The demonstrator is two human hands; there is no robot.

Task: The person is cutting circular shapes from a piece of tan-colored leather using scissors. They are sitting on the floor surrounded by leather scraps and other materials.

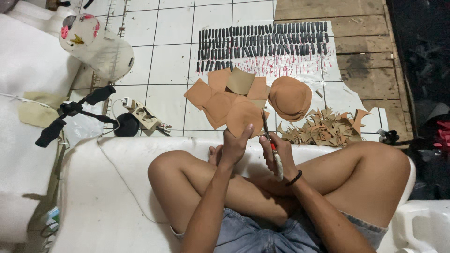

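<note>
My left hand holds up a round brown leather piece by its lower edge. My right hand grips scissors with a red and white handle; the blades point up along the right edge of the piece. I sit cross-legged on a white foam mat. Just beyond the held piece, several square brown pieces lie on the tiled floor. A stack of round cut pieces sits to their right.
A heap of jagged brown scraps lies by my right knee. Rows of small dark cylinders lie on a white sheet farther out. A black tripod, a power strip and a clear plastic container stand at left.
</note>
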